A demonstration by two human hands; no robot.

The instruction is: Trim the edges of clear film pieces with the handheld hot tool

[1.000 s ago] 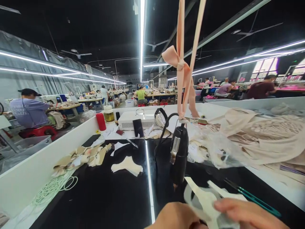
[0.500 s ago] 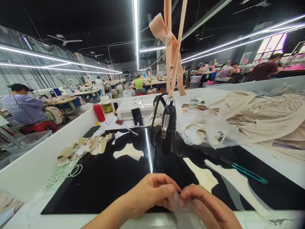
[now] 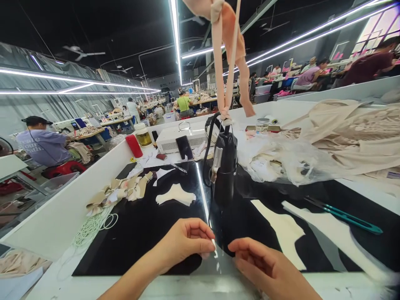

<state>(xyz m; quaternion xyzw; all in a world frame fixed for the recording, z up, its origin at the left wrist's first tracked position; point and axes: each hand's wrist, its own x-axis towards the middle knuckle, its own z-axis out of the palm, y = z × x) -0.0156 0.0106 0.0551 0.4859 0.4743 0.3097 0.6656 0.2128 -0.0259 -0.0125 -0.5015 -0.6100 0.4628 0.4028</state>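
Note:
My left hand [image 3: 190, 241] is over the front of the black mat [image 3: 140, 241], thumb and fingertips pinched together. My right hand [image 3: 261, 262] faces it a short gap away, fingers curled and thumb against them. Between and below the fingertips spreads a thin translucent sheet [image 3: 220, 266], faint against the mat, which both hands appear to pinch. Behind the hands, a black handheld device [image 3: 224, 166] hangs by peach fabric strips [image 3: 220, 66]. Cream cut pieces lie on the mat, one [image 3: 176, 194] to the left and another [image 3: 278, 229] beside my right hand.
Teal tweezers [image 3: 350, 217] and a white curved piece [image 3: 331, 229] lie at right. Clear plastic bags [image 3: 281, 160] and beige fabric [image 3: 359, 129] fill the back right. Pale green cord [image 3: 90, 229] and fabric scraps [image 3: 121, 189] lie left. A white box [image 3: 184, 139] stands behind.
My hands have moved apart, and the translucent sheet that was bunched between them is now spread out. The view has shifted slightly, and the hanging strips have swung.

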